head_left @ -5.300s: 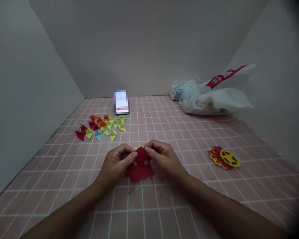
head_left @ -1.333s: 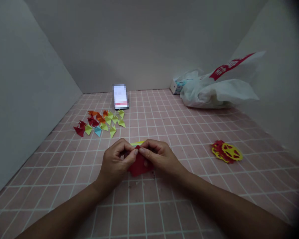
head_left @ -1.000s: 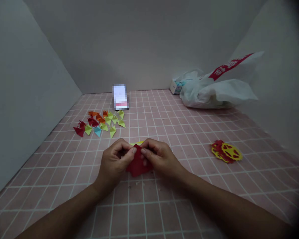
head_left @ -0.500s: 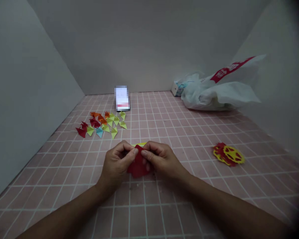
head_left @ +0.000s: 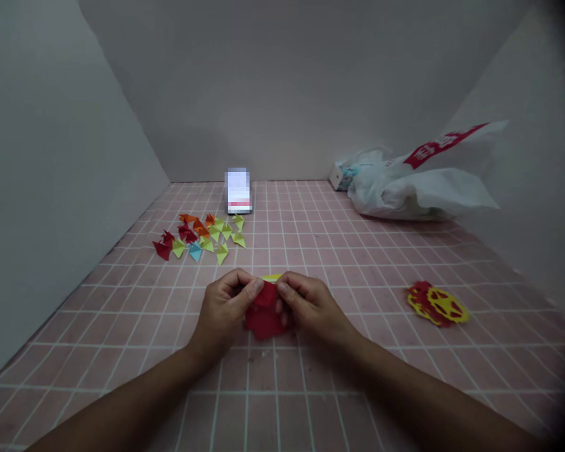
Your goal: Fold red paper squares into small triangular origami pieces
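Note:
A red sheet of paper (head_left: 265,314) is held up between my two hands, its top edge pinched on both sides. My left hand (head_left: 233,301) is closed on the left of that edge, thumb in front. On the right, my right hand (head_left: 311,304) closes on it the same way, with its lower fingers partly behind the sheet. Just beyond the fingertips a strip of something yellow (head_left: 272,277) shows, mostly hidden by the hands and the red paper.
Several small folded paper pieces (head_left: 198,235) in red, orange, yellow-green and blue lie at the back left. A lit phone (head_left: 238,190) stands behind them. Red and yellow paper cutouts (head_left: 437,304) lie at right. A white plastic bag (head_left: 419,191) and a box (head_left: 341,177) sit back right.
The whole view has shifted slightly. The red paper's upper part now looks wider and less pointed between the thumbs, with both hands still pinching it.

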A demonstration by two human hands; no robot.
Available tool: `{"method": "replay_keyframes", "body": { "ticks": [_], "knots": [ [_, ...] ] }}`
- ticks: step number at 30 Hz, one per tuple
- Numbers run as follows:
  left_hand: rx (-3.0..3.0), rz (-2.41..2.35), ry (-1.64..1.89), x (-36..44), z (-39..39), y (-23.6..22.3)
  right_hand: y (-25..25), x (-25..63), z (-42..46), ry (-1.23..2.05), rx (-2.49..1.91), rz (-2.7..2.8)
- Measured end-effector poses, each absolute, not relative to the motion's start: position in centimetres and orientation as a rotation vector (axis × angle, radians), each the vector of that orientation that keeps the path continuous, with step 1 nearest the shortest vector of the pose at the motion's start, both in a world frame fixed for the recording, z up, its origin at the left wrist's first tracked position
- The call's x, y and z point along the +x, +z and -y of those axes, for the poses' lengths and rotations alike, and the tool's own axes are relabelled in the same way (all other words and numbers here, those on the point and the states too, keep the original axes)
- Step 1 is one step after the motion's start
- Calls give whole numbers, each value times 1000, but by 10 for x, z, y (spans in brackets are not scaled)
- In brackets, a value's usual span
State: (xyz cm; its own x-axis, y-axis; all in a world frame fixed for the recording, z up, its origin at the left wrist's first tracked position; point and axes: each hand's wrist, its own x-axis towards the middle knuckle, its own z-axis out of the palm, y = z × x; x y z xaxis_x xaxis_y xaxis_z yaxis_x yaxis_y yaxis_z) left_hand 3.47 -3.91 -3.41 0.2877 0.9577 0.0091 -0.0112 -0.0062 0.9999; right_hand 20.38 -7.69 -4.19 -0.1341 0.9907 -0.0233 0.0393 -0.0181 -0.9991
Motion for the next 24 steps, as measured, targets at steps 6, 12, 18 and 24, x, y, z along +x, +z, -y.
{"method": "replay_keyframes", "body": {
  "ticks": [6, 12, 18, 24],
  "knots": [
    [1346, -993, 1046, 37, 42, -35, -46, 195, 78, 1454, -1083, 1163],
    [1390, -986, 1074, 36, 45, -32, -43, 193, 82, 1461, -1131, 1164],
    [1272, -1035, 1141, 32, 30, -35, -45, 202, 74, 1390, -1225, 1146],
    [1364, -944, 941, 34, 36, -30, -41, 199, 81, 1394, -1187, 1338]
  ]
}}
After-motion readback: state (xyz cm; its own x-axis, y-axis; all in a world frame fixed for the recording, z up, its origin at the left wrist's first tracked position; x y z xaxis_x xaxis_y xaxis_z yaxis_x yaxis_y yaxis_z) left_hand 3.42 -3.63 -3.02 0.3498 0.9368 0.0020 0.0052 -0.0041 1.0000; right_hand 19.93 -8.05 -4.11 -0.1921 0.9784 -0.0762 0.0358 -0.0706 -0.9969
